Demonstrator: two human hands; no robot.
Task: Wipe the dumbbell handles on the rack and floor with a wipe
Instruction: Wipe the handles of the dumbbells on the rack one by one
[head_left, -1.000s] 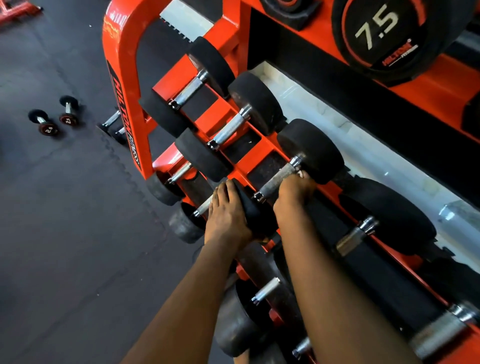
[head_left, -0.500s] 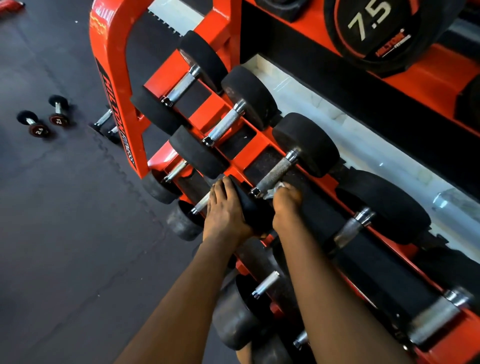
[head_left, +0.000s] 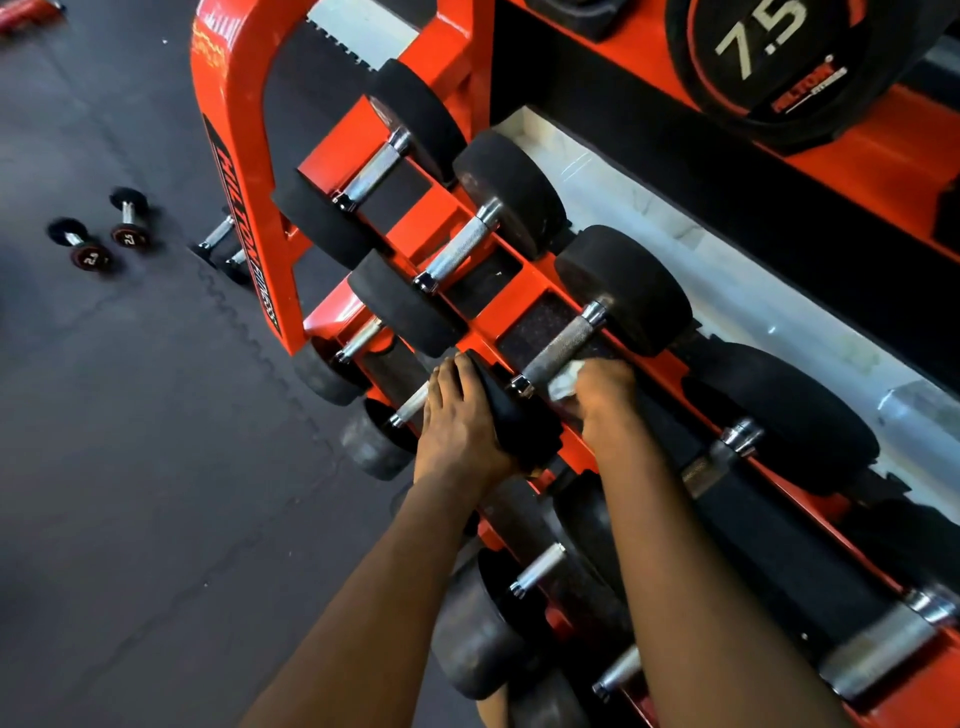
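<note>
Head view: dark rubber floor (head_left: 130, 493), interlocking seam; orange steel rack (head_left: 234, 156). Two small dumbbells (head_left: 130, 218) on floor, left of rack. Knurled chrome handle (head_left: 563, 343), upper row, touching crumpled white wipe (head_left: 563, 383) pinched in right hand (head_left: 605, 397), fingers curled. Left hand (head_left: 457, 436), fingers pressed together, flat against black rubber head (head_left: 514, 415).

left grip (head_left: 457, 415): fingers straight, flat; right grip (head_left: 605, 397): fingers curled tight

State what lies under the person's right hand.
A crumpled white wipe pokes out under the right hand, against the knurled silver metal dumbbell handle. The hand covers the rest of the wipe.
</note>
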